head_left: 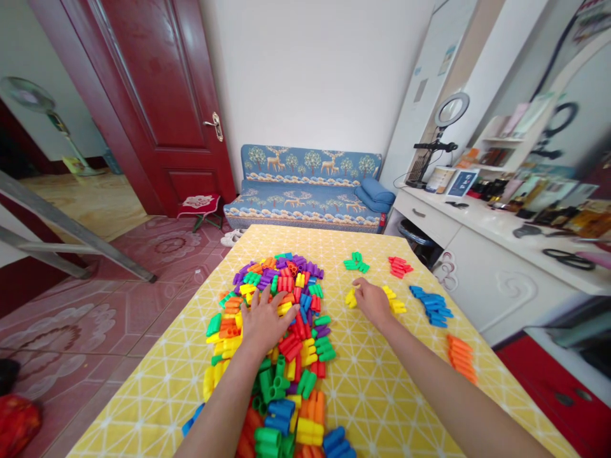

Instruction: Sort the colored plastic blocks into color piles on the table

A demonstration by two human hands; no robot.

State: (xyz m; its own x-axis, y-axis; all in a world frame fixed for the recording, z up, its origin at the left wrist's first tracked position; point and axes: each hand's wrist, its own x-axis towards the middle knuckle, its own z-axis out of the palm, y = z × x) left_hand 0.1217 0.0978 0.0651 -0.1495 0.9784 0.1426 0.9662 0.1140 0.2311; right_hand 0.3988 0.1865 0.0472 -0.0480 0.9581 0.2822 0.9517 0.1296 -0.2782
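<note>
A big mixed pile of short, tube-shaped plastic building pieces [291,346] in several colours covers the left and middle of the table. My left hand [262,321] rests over it, fingers spread, with a yellow piece [285,308] between thumb and fingers, not visibly gripped. To the right, my right hand [373,302] has its fingers curled down among a small group of yellow pieces [395,301]; what is inside the fingers is hidden. Around it lie separate groups of green pieces [356,262], red pieces [400,267], blue pieces [431,306] and orange pieces [461,358].
The table has a yellow patterned cloth [382,381]. Beyond its far edge stands a blue sofa [305,191], with a small red stool [199,205] to the left. A white dressing table [477,222] with bottles is at right; a metal ladder [71,235] stands at left.
</note>
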